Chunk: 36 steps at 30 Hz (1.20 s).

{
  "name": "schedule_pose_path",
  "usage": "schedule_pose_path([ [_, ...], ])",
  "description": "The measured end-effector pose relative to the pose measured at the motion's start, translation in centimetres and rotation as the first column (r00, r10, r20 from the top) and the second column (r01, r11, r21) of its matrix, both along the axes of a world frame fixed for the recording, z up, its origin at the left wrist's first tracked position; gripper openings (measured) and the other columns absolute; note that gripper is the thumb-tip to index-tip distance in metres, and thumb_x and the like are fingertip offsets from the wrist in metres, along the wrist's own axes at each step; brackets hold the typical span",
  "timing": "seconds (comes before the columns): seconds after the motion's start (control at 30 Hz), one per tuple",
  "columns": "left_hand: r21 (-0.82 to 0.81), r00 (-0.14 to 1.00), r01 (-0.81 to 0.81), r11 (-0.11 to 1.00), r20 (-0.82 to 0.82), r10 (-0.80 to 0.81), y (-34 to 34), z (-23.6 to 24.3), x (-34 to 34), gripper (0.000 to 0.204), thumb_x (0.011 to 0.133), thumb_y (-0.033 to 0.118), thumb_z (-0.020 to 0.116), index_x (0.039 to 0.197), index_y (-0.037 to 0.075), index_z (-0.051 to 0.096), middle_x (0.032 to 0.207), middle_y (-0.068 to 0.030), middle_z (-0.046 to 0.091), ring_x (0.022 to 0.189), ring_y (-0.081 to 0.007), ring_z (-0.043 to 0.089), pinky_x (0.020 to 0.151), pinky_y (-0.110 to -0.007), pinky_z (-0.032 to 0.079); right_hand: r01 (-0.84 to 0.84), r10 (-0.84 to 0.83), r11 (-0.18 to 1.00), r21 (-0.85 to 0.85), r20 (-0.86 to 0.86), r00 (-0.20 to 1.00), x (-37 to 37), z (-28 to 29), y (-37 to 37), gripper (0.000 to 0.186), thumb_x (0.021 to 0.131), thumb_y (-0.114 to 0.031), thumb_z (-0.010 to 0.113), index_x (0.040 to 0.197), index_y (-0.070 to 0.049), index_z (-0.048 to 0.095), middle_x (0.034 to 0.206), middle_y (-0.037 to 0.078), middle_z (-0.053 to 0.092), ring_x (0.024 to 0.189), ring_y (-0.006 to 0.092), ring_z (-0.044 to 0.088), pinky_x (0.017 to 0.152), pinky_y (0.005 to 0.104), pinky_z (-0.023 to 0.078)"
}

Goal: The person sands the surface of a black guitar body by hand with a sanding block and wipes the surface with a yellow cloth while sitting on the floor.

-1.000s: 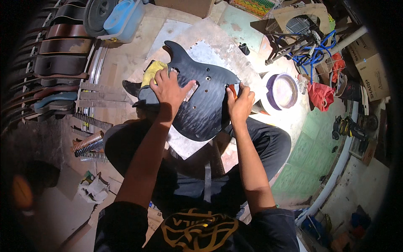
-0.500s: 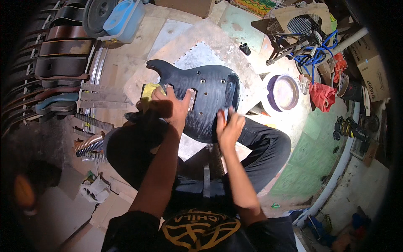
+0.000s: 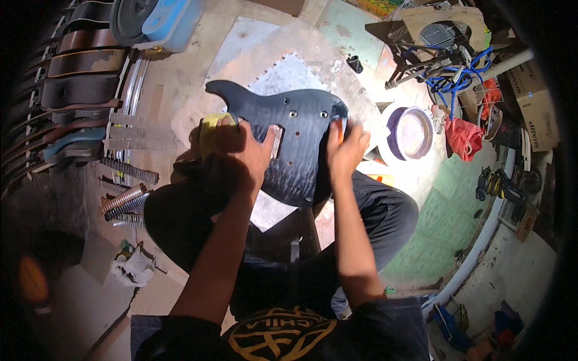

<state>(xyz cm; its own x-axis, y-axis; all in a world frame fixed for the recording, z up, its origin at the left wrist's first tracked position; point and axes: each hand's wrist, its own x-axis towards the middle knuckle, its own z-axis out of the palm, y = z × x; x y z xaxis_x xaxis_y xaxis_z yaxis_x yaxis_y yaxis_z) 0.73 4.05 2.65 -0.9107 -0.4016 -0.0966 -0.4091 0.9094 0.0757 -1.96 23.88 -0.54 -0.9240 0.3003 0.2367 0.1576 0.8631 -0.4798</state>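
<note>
A dark grey-black electric guitar body [image 3: 265,111] with several drilled holes and a pale-edged cutout lies over my lap. My left hand [image 3: 244,147] grips its left side, thumb by the cutout. A yellow cloth or pad [image 3: 212,133] shows beside those fingers; whether they hold it too is unclear. At the body's right edge, my right hand [image 3: 350,147] is closed on a small orange-and-pale piece [image 3: 340,129], pressed along the rim. The fingers cover most of that piece, so its kind cannot be made out.
Right of the body stands a round white-and-purple tub [image 3: 412,133]. Beyond it are a red cloth [image 3: 465,138] and a blue hose [image 3: 460,78]. A blue plastic container [image 3: 174,27] sits at the far left, near a row of guitar bodies [image 3: 84,63]. Coiled springs [image 3: 126,201] lie left of my knee.
My right hand has moved up and outward along the right edge of the guitar body with the orange piece. My left hand keeps its grip. The view has shifted slightly.
</note>
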Motion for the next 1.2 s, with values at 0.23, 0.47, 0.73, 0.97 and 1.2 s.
schedule_pose_path([
  [0.23,-0.009,0.991,-0.08,0.997,-0.107,0.079,-0.7,-2.6,0.1,0.067,0.087,0.066,0.064,0.12,0.008,0.066,0.134,-0.0229,0.057,0.127,-0.0414,0.053,0.105,-0.058,0.04,-0.105,0.102,0.994,-0.037,-0.075,0.992,8.0,-0.3,-1.4,0.038,0.089,-0.026,0.078,0.112,0.0,0.064,0.102,0.025,0.058,0.098,0.0456,0.057,0.09,0.0533,0.045],
  [0.47,0.083,0.987,-0.153,0.985,0.066,0.148,-0.5,-1.1,-0.2,0.071,0.088,0.066,0.064,0.128,0.007,0.062,0.137,-0.0234,0.056,0.129,-0.0428,0.052,0.103,-0.058,0.042,-0.088,0.088,0.996,0.008,-0.047,0.995,8.2,-0.2,-1.4,0.045,0.087,-0.028,0.081,0.117,0.001,0.064,0.104,0.024,0.06,0.102,0.0433,0.055,0.09,0.0526,0.044],
  [0.73,-0.01,0.991,0.006,1.0,-0.133,-0.008,-0.7,-2.1,0.7,0.066,0.087,0.063,0.066,0.125,0.009,0.064,0.139,-0.0238,0.053,0.13,-0.0428,0.05,0.104,-0.058,0.041,0.008,-0.006,0.997,-0.073,0.032,0.999,2.9,-0.7,-0.6,0.044,0.089,-0.03,0.077,0.117,0.001,0.062,0.104,0.026,0.056,0.101,0.0448,0.055,0.087,0.0518,0.044],
  [0.97,0.065,0.999,-0.016,0.998,-0.046,0.019,-0.5,-0.6,-0.1,0.068,0.086,0.063,0.066,0.124,0.007,0.064,0.143,-0.0204,0.051,0.137,-0.0411,0.044,0.106,-0.057,0.039,0.028,-0.027,0.999,-0.044,0.019,0.999,1.5,0.2,-0.8,0.038,0.09,-0.026,0.076,0.113,0.0,0.063,0.104,0.025,0.06,0.102,0.0456,0.056,0.09,0.0529,0.045],
  [1.2,0.06,0.998,-0.065,0.996,0.016,0.064,-0.3,-1.0,-0.4,0.072,0.088,0.065,0.063,0.13,0.006,0.063,0.147,-0.02,0.049,0.138,-0.0403,0.044,0.107,-0.059,0.039,0.002,0.006,0.996,-0.087,0.081,0.997,10.4,-0.9,-1.3,0.044,0.087,-0.028,0.079,0.115,0.002,0.064,0.101,0.026,0.059,0.101,0.043,0.056,0.09,0.0543,0.044],
])
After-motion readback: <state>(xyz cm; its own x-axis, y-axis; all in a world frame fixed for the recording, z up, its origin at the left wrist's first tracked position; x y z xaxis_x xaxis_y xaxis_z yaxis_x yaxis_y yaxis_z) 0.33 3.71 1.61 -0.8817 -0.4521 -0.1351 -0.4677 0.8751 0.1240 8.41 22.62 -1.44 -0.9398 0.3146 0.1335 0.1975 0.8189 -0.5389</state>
